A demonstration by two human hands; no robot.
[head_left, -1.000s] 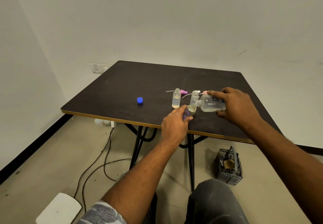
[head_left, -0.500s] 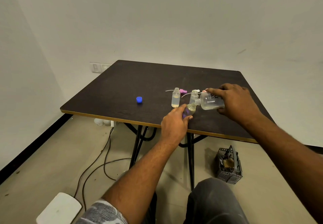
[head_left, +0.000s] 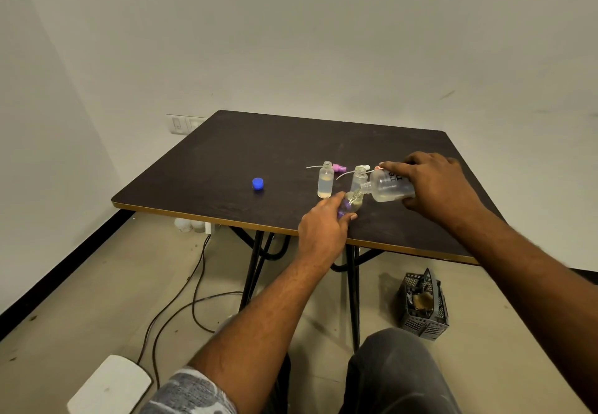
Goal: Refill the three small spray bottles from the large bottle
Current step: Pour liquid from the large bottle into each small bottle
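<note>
Gripping the large bottle (head_left: 388, 187) with fingers and thumb curled round its body, the right hand (head_left: 433, 187) holds it tipped on its side, neck aimed toward the left hand (head_left: 323, 229). The left hand wraps round a small spray bottle (head_left: 351, 201) on the worktop (head_left: 259, 148) near its front edge; the large bottle's mouth meets that bottle's open neck. Just beyond the left hand stand two more uncapped bottles: a part-filled bottle (head_left: 325, 180) and, between it and the right hand, a third bottle (head_left: 359, 179). A pink spray head (head_left: 339, 167) and a white spray head (head_left: 365, 167) lie just behind them. Well off to the left hand's outer side sits a blue cap (head_left: 258, 183).
</note>
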